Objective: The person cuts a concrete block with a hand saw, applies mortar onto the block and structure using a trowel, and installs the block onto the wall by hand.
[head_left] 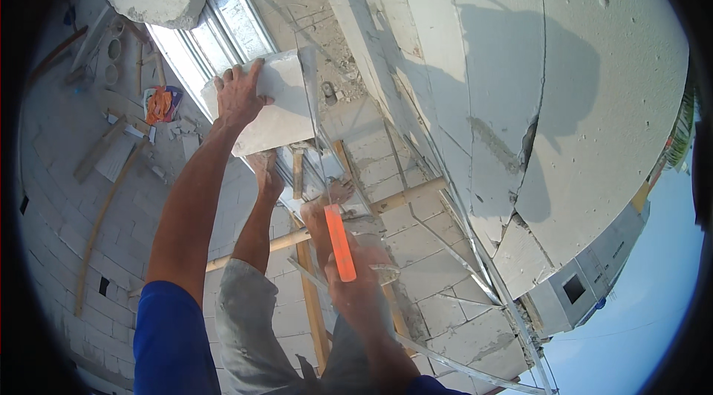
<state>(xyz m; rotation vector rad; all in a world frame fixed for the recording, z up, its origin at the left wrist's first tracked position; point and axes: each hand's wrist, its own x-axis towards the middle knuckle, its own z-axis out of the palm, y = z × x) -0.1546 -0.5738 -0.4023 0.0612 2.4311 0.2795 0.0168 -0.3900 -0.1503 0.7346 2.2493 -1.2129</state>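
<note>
Left hand (239, 94) grips a white block (278, 101); right hand (356, 283) clenches an orange-handled tool (339, 243) (probably a saw).

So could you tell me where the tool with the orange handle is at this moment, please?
In the head view it sits low and centre: the right hand holds the orange-handled tool, below the pale block that the left hand steadies against the block wall.

One head-worn fisheye camera looks steeply down from high on the block wall (564, 83), close over the person's own arms and legs, with the floor (67, 172) far below and sky at the lower right rim.
</note>
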